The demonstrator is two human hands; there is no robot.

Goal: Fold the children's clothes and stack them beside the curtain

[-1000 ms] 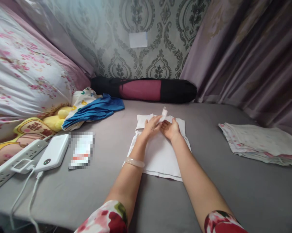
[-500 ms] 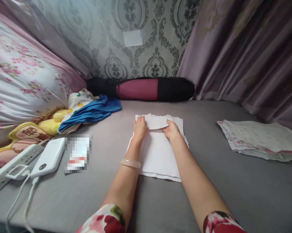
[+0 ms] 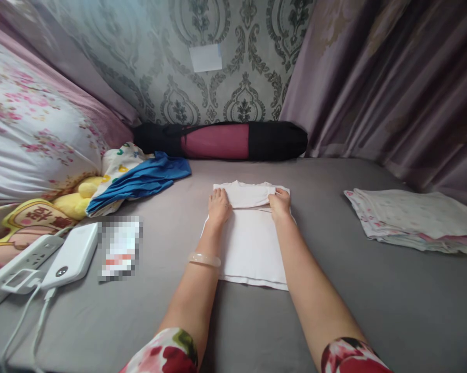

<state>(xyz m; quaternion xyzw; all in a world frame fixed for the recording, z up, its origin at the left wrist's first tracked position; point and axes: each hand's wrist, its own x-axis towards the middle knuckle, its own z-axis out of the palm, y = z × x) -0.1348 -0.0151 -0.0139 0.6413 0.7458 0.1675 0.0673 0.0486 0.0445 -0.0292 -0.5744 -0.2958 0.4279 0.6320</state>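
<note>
in the head view, the white garment (image 3: 252,243) lies on the gray sheet (image 3: 373,300), its far band (image 3: 247,197) running left to right from the left hand (image 3: 219,206), fingers together and flat, to the right hand (image 3: 280,205), fingers clamped on its edge.

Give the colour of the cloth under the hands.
The cloth is white; the head view shows it best.
</note>
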